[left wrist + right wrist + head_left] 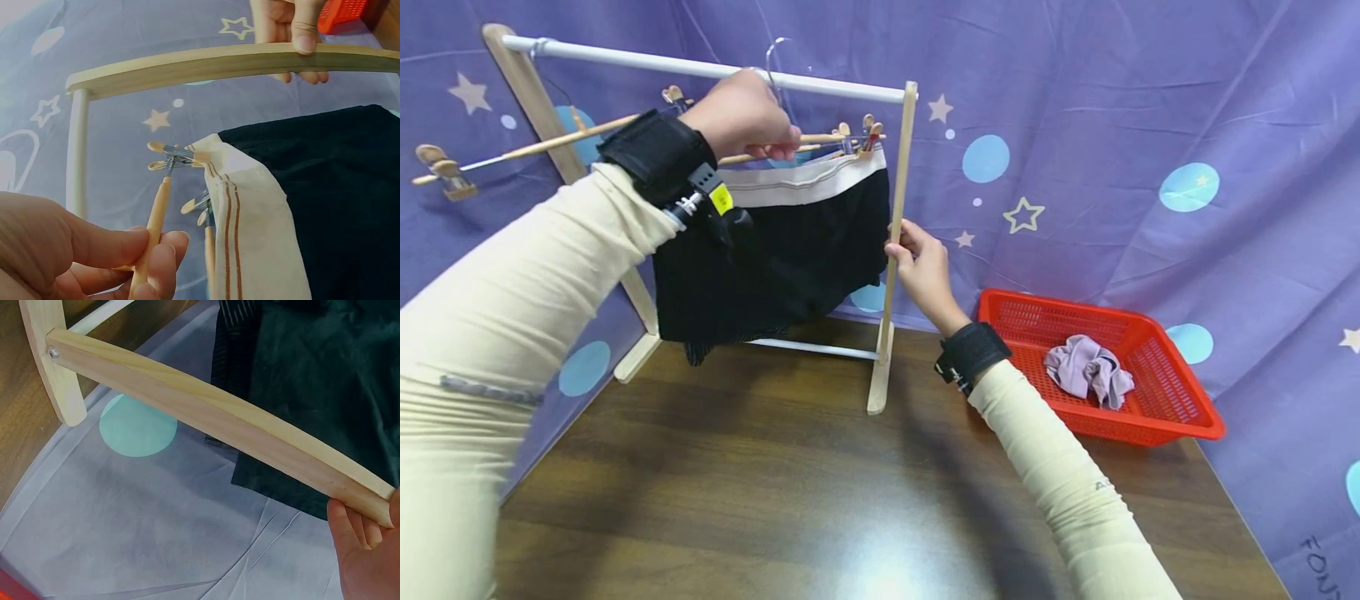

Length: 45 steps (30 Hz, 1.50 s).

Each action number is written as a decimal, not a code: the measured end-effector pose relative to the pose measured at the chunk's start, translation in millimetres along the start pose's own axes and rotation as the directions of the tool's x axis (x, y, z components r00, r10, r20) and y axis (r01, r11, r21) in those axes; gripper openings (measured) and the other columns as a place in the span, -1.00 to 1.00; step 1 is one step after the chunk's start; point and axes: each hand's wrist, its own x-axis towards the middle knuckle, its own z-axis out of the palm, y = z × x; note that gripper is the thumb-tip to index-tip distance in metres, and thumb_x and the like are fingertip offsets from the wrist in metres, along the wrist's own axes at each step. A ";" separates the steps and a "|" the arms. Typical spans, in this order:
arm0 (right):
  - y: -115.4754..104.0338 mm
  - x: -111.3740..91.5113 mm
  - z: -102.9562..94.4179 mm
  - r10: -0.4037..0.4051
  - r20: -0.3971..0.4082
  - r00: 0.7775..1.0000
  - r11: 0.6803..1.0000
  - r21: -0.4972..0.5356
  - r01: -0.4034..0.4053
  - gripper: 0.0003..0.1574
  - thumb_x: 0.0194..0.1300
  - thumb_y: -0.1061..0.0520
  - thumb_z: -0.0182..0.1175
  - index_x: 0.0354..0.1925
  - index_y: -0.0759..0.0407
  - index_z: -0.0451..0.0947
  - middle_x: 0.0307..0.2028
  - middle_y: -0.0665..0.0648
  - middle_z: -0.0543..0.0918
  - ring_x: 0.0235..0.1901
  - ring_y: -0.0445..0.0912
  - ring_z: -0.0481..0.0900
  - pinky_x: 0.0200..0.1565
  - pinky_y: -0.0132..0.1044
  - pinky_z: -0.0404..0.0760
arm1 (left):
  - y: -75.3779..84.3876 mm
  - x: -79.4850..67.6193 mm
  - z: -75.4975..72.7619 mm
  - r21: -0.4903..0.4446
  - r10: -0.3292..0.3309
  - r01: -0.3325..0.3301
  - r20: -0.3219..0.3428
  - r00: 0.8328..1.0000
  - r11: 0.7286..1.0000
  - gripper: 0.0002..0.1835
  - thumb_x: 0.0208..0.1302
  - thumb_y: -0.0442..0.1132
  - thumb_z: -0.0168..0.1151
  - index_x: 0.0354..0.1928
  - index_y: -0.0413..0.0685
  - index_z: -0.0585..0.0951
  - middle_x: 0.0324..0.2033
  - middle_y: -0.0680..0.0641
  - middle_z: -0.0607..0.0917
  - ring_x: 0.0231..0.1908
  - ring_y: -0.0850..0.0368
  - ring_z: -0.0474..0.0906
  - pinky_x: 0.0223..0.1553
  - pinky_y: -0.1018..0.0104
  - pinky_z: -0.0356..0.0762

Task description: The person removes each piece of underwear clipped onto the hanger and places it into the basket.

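My left hand (pixel 748 117) pinches the wooden bar of a clip hanger (pixel 157 212) between thumb and fingers, just under the rack's top rail. From the hanger's clips (pixel 178 156) hang black shorts (pixel 775 258) with a white waistband (pixel 231 212) marked by brown lines. The hanger's hook (pixel 778 52) rises by the white rail (pixel 842 86). My right hand (pixel 925 271) holds the right wooden post (pixel 219 419) of the small clothes rack at mid-height, thumb on one side and fingers on the other. Behind the shorts, part of another dark striped garment (pixel 237 315) shows.
Another clip hanger (pixel 572 136) is on the rack's left end, its bare clip (pixel 447 171) sticking out toward me. A red plastic basket (pixel 1180 367) with a crumpled pinkish cloth (pixel 1086 371) stands on the brown table (pixel 790 475) at right. A purple curtain (pixel 1075 108) closes the back.
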 end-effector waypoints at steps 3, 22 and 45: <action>0.1 1.0 0.0 -0.004 -0.005 1.000 1.000 -0.009 0.004 -0.69 0.38 0.30 0.27 0.07 0.39 0.63 -0.21 0.35 0.78 -0.20 0.12 0.76 -0.08 -0.06 0.72 | 2.0 -4.2 -5.2 0.035 0.013 -0.013 -0.002 1.000 0.999 -0.72 0.51 -0.18 0.13 -0.02 -0.25 0.68 -0.74 0.24 0.60 -0.63 0.35 0.51 -0.50 0.50 0.53; 0.7 3.3 -5.8 0.027 0.013 1.000 1.000 0.005 -0.027 -0.63 0.40 0.30 0.26 0.14 0.36 0.61 -0.17 0.38 0.77 -0.17 0.14 0.75 -0.06 -0.07 0.72 | -17.5 -45.3 -28.4 0.057 0.099 -0.101 0.036 0.994 0.993 -0.53 0.50 -0.01 0.15 0.15 -0.30 0.61 -0.57 0.23 0.68 -0.46 0.26 0.51 -0.38 0.42 0.47; 9.4 6.3 -57.2 0.057 0.190 0.980 0.993 0.092 -0.076 -0.76 0.27 0.43 0.14 -0.12 0.56 0.61 -0.31 0.16 0.68 -0.31 -0.33 0.51 -0.13 -0.46 0.52 | -7.7 -63.8 20.2 -0.072 0.259 -0.250 0.169 0.951 0.965 -0.61 0.51 -0.12 0.17 0.09 -0.33 0.66 -0.44 0.17 0.78 -0.43 0.31 0.64 -0.41 0.44 0.50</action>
